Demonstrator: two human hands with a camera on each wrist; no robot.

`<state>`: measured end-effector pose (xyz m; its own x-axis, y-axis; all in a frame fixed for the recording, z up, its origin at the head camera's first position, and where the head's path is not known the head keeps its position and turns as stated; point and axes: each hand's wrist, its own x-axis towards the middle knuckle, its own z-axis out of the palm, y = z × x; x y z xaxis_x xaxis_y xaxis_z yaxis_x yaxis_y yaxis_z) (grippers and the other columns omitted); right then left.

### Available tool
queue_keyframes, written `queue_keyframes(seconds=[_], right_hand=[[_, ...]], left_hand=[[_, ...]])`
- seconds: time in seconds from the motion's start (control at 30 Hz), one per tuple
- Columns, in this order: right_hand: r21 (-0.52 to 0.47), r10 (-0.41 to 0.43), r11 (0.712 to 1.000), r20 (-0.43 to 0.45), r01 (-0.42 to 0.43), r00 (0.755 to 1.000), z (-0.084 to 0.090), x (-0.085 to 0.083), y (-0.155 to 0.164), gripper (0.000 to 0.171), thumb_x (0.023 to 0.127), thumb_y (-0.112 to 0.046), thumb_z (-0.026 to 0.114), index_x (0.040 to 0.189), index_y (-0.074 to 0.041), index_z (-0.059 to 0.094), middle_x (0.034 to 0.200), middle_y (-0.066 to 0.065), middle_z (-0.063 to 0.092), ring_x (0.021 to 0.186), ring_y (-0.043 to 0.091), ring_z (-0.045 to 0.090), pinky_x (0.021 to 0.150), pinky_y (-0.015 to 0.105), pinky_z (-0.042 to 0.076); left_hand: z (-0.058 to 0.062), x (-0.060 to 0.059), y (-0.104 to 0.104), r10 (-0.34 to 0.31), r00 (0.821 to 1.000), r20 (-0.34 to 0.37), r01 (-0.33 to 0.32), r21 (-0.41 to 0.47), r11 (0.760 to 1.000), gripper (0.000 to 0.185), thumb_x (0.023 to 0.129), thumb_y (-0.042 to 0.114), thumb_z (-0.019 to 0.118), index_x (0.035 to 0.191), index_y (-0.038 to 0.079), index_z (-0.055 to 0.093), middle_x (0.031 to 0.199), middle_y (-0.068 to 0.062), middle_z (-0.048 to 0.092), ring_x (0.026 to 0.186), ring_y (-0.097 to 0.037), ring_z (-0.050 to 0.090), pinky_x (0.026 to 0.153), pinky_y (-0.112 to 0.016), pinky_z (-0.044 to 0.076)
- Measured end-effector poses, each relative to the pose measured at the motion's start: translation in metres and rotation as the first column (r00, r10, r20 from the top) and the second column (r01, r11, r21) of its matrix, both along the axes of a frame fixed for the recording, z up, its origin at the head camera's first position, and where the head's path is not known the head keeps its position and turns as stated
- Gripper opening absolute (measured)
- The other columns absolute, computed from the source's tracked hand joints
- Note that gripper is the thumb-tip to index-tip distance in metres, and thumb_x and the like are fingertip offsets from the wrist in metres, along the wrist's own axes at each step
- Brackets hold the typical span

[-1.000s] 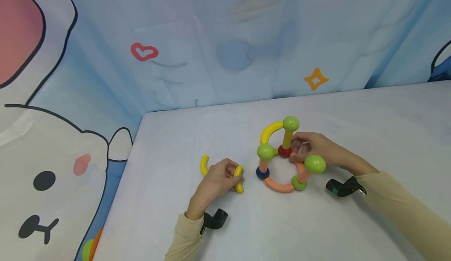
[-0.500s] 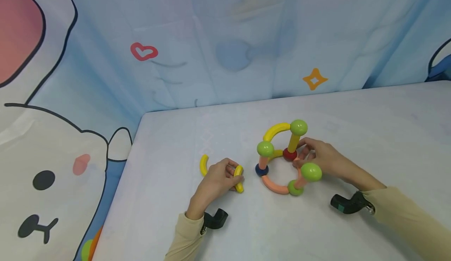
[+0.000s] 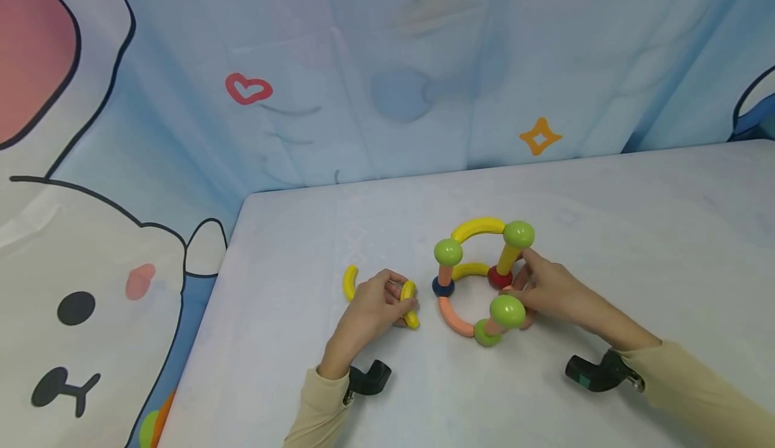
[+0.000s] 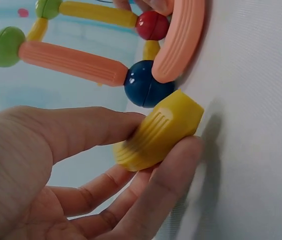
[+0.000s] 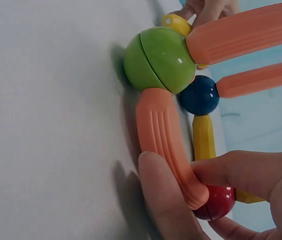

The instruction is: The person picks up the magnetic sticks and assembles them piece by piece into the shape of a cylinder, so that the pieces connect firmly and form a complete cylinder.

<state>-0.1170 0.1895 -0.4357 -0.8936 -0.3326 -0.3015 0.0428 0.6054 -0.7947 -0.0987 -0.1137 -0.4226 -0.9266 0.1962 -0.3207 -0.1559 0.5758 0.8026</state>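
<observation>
My left hand point(image 3: 377, 302) pinches a curved yellow stick point(image 4: 161, 132) between thumb and fingers. Behind its wrist a second curved yellow stick point(image 3: 350, 281) lies on the table, partly hidden. To the right stands a ball-and-stick toy frame: a blue ball point(image 3: 443, 286), a red ball point(image 3: 500, 278) and a green ball point(image 3: 487, 332) form its base, joined by curved sticks. Upright sticks carry green balls point(image 3: 448, 252), two of them bridged by a yellow arc point(image 3: 478, 227). My right hand point(image 3: 554, 290) pinches the orange curved stick point(image 5: 163, 135) at its red-ball end.
All pieces are on a white-covered table point(image 3: 290, 381). A blue printed curtain point(image 3: 375, 132) hangs behind it, and a cartoon print point(image 3: 103, 340) is on the left. Each wrist wears a black camera point(image 3: 371, 377).
The right hand has turned the frame clockwise on the table: its near green ball swung left and toward me, the red ball right and nearer. The left hand stays almost still with its yellow stick.
</observation>
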Motion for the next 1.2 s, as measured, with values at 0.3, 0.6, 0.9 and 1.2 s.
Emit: queue_keyframes(seconds=[0.3, 0.6, 0.9, 1.2], right_hand=[[-0.073, 0.067, 0.995, 0.035, -0.064, 0.997, 0.004, 0.01, -0.004, 0.065, 0.097, -0.007, 0.073, 0.138, 0.01, 0.025, 0.086, 0.011, 0.064, 0.057, 0.024, 0.068, 0.059, 0.036, 0.059], [0.064, 0.068, 0.996, -0.056, -0.064, 0.996, 0.027, -0.005, 0.039, 0.056, 0.096, -0.009, 0.073, 0.139, 0.009, 0.04, 0.105, 0.012, 0.062, 0.086, 0.022, 0.062, 0.064, 0.032, 0.058], [0.078, 0.01, 0.996, -0.485, 0.032, 0.875, 0.093, -0.021, 0.051, 0.021, 0.096, -0.003, 0.074, 0.117, -0.005, 0.068, 0.111, 0.007, 0.068, 0.095, 0.009, 0.058, 0.076, 0.008, 0.045], [0.121, 0.347, 0.927, -0.633, -0.354, 0.692, 0.127, -0.014, -0.013, 0.038, 0.087, -0.009, 0.087, 0.119, -0.023, 0.072, 0.117, -0.015, 0.066, 0.103, 0.007, 0.062, 0.082, 0.028, 0.056]], left_hand=[[0.015, 0.002, -0.007, 0.026, 0.997, -0.066, -0.019, 0.103, 0.995, 0.04, 0.095, 0.017, 0.078, 0.129, 0.0, 0.063, 0.103, -0.008, 0.061, 0.078, -0.015, 0.067, 0.069, -0.032, 0.06], [0.034, 0.01, -0.015, -0.03, 0.997, 0.076, -0.011, 0.481, 0.877, 0.042, 0.099, 0.015, 0.072, 0.133, -0.008, 0.061, 0.113, -0.021, 0.068, 0.086, -0.018, 0.072, 0.089, -0.043, 0.061], [0.041, 0.018, 0.005, -0.13, 0.986, 0.103, 0.042, 0.6, 0.799, 0.039, 0.1, 0.01, 0.069, 0.131, -0.013, 0.06, 0.117, -0.026, 0.073, 0.088, -0.015, 0.074, 0.085, -0.034, 0.062], [0.04, 0.014, 0.02, -0.108, 0.986, 0.126, 0.006, 0.623, 0.782, 0.035, 0.101, 0.012, 0.069, 0.127, -0.012, 0.065, 0.111, -0.02, 0.074, 0.084, -0.015, 0.074, 0.09, -0.042, 0.061]])
